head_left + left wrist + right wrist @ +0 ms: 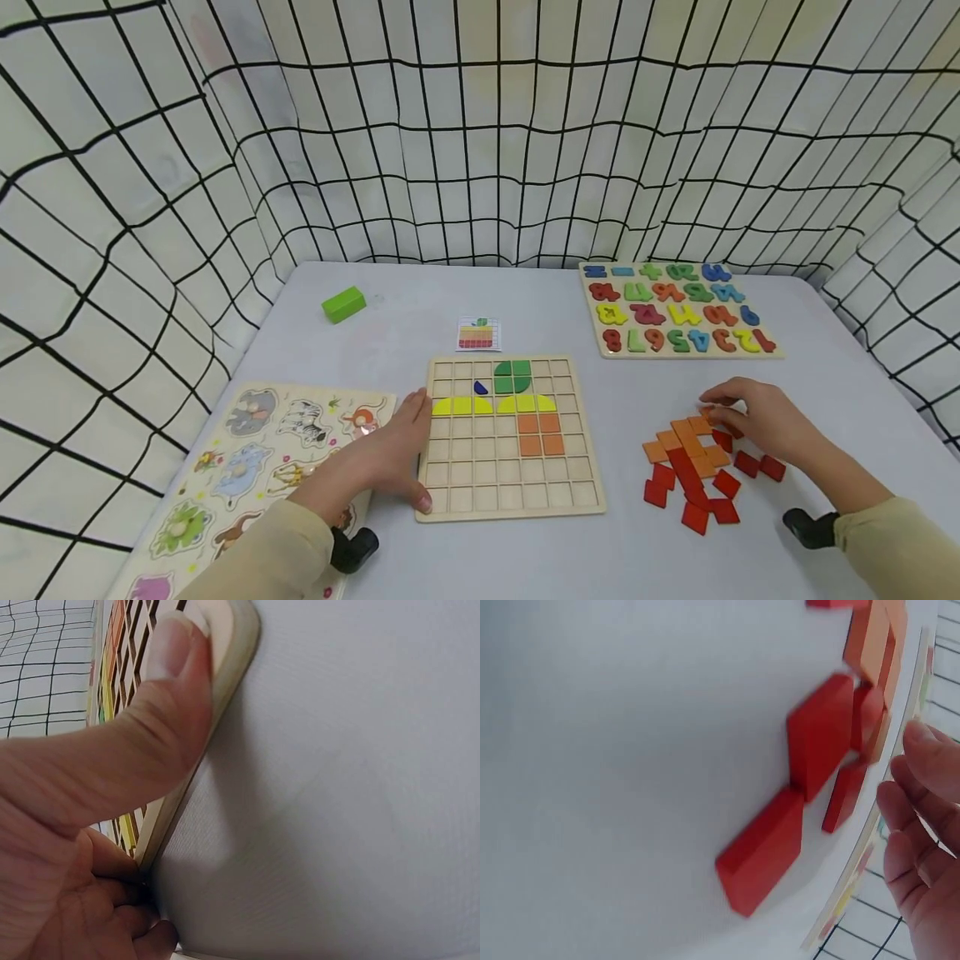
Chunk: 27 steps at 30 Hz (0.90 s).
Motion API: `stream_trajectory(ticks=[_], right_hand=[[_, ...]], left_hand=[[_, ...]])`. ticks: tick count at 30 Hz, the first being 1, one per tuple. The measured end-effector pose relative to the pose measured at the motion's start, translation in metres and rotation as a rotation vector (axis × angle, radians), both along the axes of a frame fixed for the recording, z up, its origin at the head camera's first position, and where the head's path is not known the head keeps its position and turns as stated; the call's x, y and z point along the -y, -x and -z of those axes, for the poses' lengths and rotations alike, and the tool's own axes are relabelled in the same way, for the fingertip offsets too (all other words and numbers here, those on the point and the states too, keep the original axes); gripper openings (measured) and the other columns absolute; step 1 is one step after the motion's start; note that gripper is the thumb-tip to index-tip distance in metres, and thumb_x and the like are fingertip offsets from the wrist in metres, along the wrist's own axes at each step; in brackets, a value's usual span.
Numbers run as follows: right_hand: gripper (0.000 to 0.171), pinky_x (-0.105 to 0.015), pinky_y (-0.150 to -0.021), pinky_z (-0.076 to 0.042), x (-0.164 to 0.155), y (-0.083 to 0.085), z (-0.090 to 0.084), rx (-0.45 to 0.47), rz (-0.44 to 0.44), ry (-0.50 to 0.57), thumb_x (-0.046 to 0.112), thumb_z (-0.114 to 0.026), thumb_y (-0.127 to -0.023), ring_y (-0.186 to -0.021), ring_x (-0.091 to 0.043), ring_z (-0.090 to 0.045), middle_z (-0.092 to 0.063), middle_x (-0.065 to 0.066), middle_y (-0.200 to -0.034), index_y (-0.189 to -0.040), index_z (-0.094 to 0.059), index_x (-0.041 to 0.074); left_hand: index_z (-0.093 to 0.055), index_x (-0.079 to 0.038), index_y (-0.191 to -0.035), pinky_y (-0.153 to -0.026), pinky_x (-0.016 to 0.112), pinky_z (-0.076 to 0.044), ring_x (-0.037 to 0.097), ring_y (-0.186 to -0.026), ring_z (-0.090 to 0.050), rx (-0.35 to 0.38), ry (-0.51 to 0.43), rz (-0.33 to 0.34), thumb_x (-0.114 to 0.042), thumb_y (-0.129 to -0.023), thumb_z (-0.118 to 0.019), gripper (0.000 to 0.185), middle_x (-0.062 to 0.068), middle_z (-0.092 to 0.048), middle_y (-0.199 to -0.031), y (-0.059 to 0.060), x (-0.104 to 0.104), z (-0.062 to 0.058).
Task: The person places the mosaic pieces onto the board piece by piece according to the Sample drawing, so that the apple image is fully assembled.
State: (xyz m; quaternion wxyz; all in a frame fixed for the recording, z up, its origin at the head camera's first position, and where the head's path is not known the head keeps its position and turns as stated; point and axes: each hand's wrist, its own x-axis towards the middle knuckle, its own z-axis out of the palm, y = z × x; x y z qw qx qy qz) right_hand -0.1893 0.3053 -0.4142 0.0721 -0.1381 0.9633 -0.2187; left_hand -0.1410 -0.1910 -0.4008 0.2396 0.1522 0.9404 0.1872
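A wooden grid board (510, 492) lies in the middle of the table, holding green (512, 377), blue (481, 387), yellow (491, 405) and orange (540, 433) pieces in its upper rows. My left hand (382, 454) lies along the board's left edge. Its thumb (172, 697) presses on the board's near corner (232, 652). My right hand (750, 412) hovers over a loose pile of orange tiles (686, 437) and red tiles (693, 500) to the right of the board. Its curved fingers (922, 765) are at the pile's far edge, holding nothing that I can see, with red tiles (761, 851) beside them.
A small pattern card (477, 333) sits just behind the board. At the back right is a number puzzle (678, 310), and an animal puzzle (247, 467) lies at the front left under my left forearm. A green block (343, 303) sits at the back left. Grid-patterned cloth walls surround the table.
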Motion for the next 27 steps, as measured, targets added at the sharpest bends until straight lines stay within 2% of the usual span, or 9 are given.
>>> stream_trajectory(ticks=[8,18,20,23,27], right_hand=[[0.026,-0.016,-0.066,-0.055,-0.010,0.005,0.003,0.051,-0.025,-0.009,0.007,-0.074,-0.091,-0.103,-0.031,-0.061,-0.067,-0.014,-0.111,-0.117,-0.075,0.006],[0.017,-0.018,-0.066,-0.055,-0.002,0.007,0.001,0.030,0.037,-0.011,0.008,-0.076,-0.089,-0.093,-0.021,-0.062,-0.070,-0.004,-0.098,-0.103,-0.066,0.009],[0.016,-0.017,-0.066,-0.055,0.005,0.008,-0.002,0.009,0.048,-0.002,0.008,-0.076,-0.090,-0.092,-0.021,-0.063,-0.071,-0.004,-0.097,-0.103,-0.067,0.009],[0.016,-0.023,-0.074,-0.058,0.026,0.011,-0.007,-0.050,0.044,0.021,0.006,-0.076,-0.090,-0.093,-0.023,-0.065,-0.072,-0.004,-0.096,-0.104,-0.069,0.008],[0.015,-0.032,-0.079,-0.061,0.068,0.016,-0.010,-0.108,-0.014,0.076,0.004,-0.076,-0.089,-0.093,-0.022,-0.067,-0.072,-0.003,-0.096,-0.103,-0.072,0.010]], left_hand=[[-0.010,0.014,-0.158,-0.128,0.054,-0.018,0.043,-0.159,-0.004,0.000,-0.020,-0.003,-0.028,-0.065,-0.098,0.135,0.029,-0.002,-0.169,-0.001,0.001,-0.002],[-0.011,0.013,-0.158,-0.128,0.054,-0.019,0.043,-0.159,-0.004,-0.008,-0.025,-0.008,-0.028,-0.064,-0.099,0.136,0.029,-0.003,-0.170,-0.002,0.001,-0.002],[-0.011,0.013,-0.158,-0.128,0.054,-0.019,0.043,-0.159,-0.004,-0.008,-0.022,-0.008,-0.029,-0.064,-0.098,0.136,0.028,-0.002,-0.170,-0.002,0.001,-0.001],[-0.011,0.013,-0.159,-0.128,0.054,-0.019,0.043,-0.159,-0.004,-0.006,-0.018,-0.001,-0.030,-0.064,-0.098,0.136,0.028,-0.002,-0.170,-0.002,0.001,-0.001],[-0.010,0.013,-0.159,-0.128,0.053,-0.018,0.042,-0.159,-0.003,-0.003,-0.010,0.003,-0.031,-0.065,-0.098,0.135,0.028,-0.002,-0.170,-0.002,0.002,0.000]])
